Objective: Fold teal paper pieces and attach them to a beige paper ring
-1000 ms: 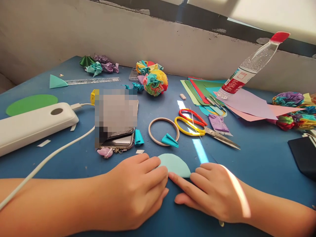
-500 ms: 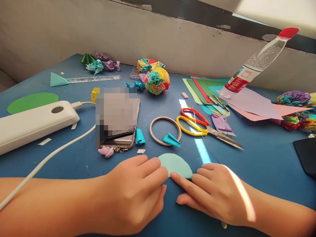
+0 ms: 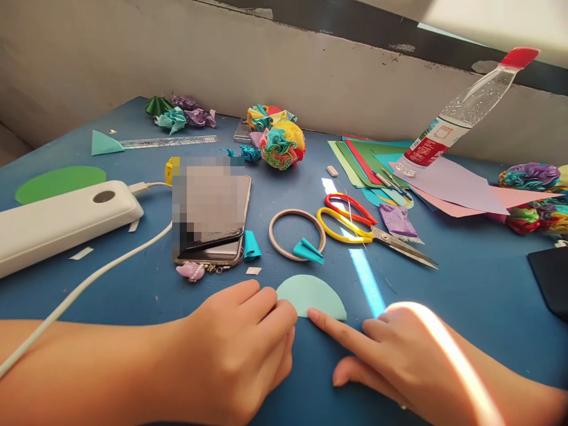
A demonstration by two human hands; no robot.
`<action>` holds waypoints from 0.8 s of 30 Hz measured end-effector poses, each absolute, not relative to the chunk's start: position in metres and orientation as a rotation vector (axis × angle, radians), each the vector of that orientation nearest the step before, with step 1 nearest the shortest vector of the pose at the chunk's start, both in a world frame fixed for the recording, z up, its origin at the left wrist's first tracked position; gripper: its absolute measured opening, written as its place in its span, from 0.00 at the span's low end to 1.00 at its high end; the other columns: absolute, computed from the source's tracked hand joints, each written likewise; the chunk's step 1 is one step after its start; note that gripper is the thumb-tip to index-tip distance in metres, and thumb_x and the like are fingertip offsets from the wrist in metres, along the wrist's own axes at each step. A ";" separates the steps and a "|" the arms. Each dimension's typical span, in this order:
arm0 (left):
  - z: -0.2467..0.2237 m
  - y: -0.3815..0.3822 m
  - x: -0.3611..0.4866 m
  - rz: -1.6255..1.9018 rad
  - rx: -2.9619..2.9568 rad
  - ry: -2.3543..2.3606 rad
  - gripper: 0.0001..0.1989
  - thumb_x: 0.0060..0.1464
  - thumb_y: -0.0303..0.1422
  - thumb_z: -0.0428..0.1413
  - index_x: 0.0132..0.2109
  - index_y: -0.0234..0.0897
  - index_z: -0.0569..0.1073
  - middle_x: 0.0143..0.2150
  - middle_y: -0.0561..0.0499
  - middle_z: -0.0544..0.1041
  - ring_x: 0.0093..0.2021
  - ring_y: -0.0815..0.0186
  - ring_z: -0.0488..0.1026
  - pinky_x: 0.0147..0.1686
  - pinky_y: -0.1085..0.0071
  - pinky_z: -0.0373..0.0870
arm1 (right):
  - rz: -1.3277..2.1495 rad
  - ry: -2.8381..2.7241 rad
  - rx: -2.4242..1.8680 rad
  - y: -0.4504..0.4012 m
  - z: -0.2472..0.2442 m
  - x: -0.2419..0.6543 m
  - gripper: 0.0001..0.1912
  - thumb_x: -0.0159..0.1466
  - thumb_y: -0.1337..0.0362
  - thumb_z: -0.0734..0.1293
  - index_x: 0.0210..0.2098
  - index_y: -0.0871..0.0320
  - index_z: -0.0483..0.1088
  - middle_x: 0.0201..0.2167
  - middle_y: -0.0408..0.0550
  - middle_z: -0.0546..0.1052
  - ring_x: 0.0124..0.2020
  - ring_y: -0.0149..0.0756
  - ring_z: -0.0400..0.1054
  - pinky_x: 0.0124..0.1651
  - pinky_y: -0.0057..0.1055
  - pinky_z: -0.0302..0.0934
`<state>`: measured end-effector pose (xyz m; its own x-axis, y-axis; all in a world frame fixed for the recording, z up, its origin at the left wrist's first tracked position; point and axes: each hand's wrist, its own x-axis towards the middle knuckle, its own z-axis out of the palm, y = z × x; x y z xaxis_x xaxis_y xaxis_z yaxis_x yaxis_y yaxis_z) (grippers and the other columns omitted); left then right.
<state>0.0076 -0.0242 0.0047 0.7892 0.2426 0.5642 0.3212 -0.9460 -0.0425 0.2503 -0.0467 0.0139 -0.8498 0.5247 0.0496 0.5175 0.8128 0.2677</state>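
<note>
A pale mint half-circle of paper (image 3: pixel 313 294), apparently folded, lies flat on the blue table with its straight edge toward me. My left hand (image 3: pixel 248 349) is closed, its curled fingers at the paper's left corner, which they hide. With its index fingertip, my right hand (image 3: pixel 381 349) touches the straight edge near the middle; the thumb is spread away, and nothing is held. Beyond the paper are a roll of tape (image 3: pixel 271 234) with a teal paper piece (image 3: pixel 309 251) on it, and scissors (image 3: pixel 390 239) with red and yellow handles.
A phone (image 3: pixel 231 260) and a white device (image 3: pixel 66 228) with its cable (image 3: pixel 95 278) occupy the left. A tilted-looking water bottle (image 3: pixel 444 139) stands on coloured paper sheets (image 3: pixel 461 177). Curled paper balls (image 3: pixel 284 145) and a ruler (image 3: pixel 168 142) lie toward the wall.
My right hand has shifted right and toward me, its index fingertip still on the paper's edge. My left hand has moved slightly left, baring more of the paper.
</note>
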 end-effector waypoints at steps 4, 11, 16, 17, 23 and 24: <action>0.006 -0.025 0.008 -0.859 -2.825 -0.443 0.14 0.49 0.21 0.56 0.19 0.32 0.66 0.18 0.51 0.63 0.20 0.68 0.58 0.20 0.67 0.52 | 0.292 2.880 0.861 -0.045 0.022 0.253 0.26 0.69 0.49 0.49 0.62 0.52 0.56 0.10 0.34 0.63 0.07 0.28 0.55 0.16 0.33 0.33; 0.005 -0.025 0.008 -0.863 -2.834 -0.453 0.12 0.49 0.20 0.56 0.20 0.31 0.69 0.20 0.48 0.67 0.22 0.66 0.62 0.21 0.66 0.56 | 0.006 2.886 0.923 -0.043 0.027 0.254 0.26 0.68 0.50 0.53 0.61 0.53 0.57 0.11 0.35 0.66 0.08 0.27 0.55 0.14 0.31 0.33; 0.006 -0.024 0.007 -0.839 -2.852 -0.448 0.14 0.51 0.21 0.55 0.20 0.33 0.66 0.20 0.51 0.64 0.21 0.68 0.59 0.20 0.67 0.53 | -0.570 2.767 1.016 -0.030 0.040 0.261 0.21 0.68 0.53 0.56 0.59 0.47 0.60 0.14 0.34 0.65 0.12 0.22 0.51 0.15 0.23 0.39; 0.006 -0.024 0.007 -0.835 -2.849 -0.445 0.14 0.52 0.21 0.55 0.20 0.33 0.66 0.20 0.51 0.63 0.21 0.68 0.58 0.20 0.67 0.53 | -0.651 2.738 1.023 -0.027 0.042 0.263 0.20 0.68 0.53 0.56 0.59 0.44 0.60 0.14 0.33 0.64 0.13 0.22 0.50 0.16 0.22 0.40; 0.004 -0.022 0.007 -0.849 -2.817 -0.458 0.14 0.53 0.21 0.52 0.20 0.33 0.66 0.20 0.51 0.63 0.21 0.68 0.58 0.21 0.67 0.53 | -0.932 2.653 1.031 -0.015 0.046 0.264 0.19 0.68 0.56 0.57 0.57 0.47 0.63 0.13 0.33 0.57 0.15 0.22 0.42 0.17 0.23 0.38; 0.004 -0.022 0.007 -0.849 -2.814 -0.454 0.15 0.54 0.22 0.52 0.20 0.33 0.66 0.20 0.51 0.62 0.21 0.68 0.58 0.21 0.67 0.53 | -0.998 2.641 1.034 -0.015 0.046 0.264 0.19 0.68 0.56 0.58 0.56 0.49 0.65 0.13 0.33 0.57 0.15 0.22 0.42 0.17 0.23 0.38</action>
<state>0.0069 -0.0217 0.0036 0.7920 0.2393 0.5617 0.3343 -0.9398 -0.0711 0.2642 -0.0147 0.0455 -0.7555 0.5567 -0.3455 0.6460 0.5451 -0.5343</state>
